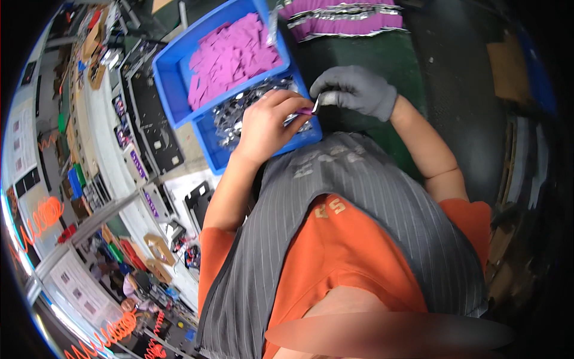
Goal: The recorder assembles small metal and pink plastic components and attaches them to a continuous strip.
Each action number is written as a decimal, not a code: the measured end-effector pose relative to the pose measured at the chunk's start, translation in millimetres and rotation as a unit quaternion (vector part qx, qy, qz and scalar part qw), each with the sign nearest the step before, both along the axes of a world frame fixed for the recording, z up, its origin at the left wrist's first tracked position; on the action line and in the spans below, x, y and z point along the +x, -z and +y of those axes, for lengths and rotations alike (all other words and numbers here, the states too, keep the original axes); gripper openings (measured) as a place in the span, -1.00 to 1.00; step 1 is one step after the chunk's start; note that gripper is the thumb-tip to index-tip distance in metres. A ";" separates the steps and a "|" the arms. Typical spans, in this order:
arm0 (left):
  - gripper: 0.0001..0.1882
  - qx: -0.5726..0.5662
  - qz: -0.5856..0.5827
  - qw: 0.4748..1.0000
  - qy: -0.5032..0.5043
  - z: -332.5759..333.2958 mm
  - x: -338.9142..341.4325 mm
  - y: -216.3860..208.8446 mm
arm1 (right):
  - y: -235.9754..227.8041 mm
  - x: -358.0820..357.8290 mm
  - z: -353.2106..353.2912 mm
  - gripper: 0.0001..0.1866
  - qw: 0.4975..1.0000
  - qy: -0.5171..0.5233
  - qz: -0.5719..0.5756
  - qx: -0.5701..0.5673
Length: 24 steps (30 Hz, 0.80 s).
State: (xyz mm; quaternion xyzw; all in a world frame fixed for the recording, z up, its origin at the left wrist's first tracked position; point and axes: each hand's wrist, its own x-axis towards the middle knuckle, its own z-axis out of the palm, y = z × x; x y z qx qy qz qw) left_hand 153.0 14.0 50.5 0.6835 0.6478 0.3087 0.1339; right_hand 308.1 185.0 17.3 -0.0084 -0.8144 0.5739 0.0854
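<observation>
My bare left hand (269, 124) is closed, pinching a small purple strip (305, 111) between thumb and fingers. Beside it my right hand (356, 93), in a grey glove, has its thumb and fingertips closed on a small shiny silver piece (316, 105) at the strip's end. Whether the two pieces are joined cannot be made out. Both hands are over the right side of a blue bin (218, 157) with many shiny metal pieces (230, 119). Behind it, a larger blue bin (171, 81) holds a heap of purple strips (236, 54).
A long row of purple strips with silver ends (344, 21) lies on the dark green table (382, 57) at the far side. To the left are a black tray (149, 102) and a cluttered workbench. Orange coiled hoses (45, 215) hang farther left.
</observation>
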 end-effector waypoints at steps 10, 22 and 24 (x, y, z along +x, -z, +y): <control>-0.72 -0.197 -0.089 0.968 -0.126 -42.0 20.5 78.3 | 156.6 148.5 132.5 -0.80 0.858 0.441 -0.104 0.243; -0.79 -0.207 -0.084 0.957 -0.188 -41.7 28.7 93.6 | 168.3 123.7 150.4 -0.65 0.765 0.515 -0.144 0.360; -0.84 -0.210 -0.076 0.958 -0.181 -40.1 30.1 92.3 | 157.6 94.7 133.4 -0.69 0.889 0.388 -0.080 0.229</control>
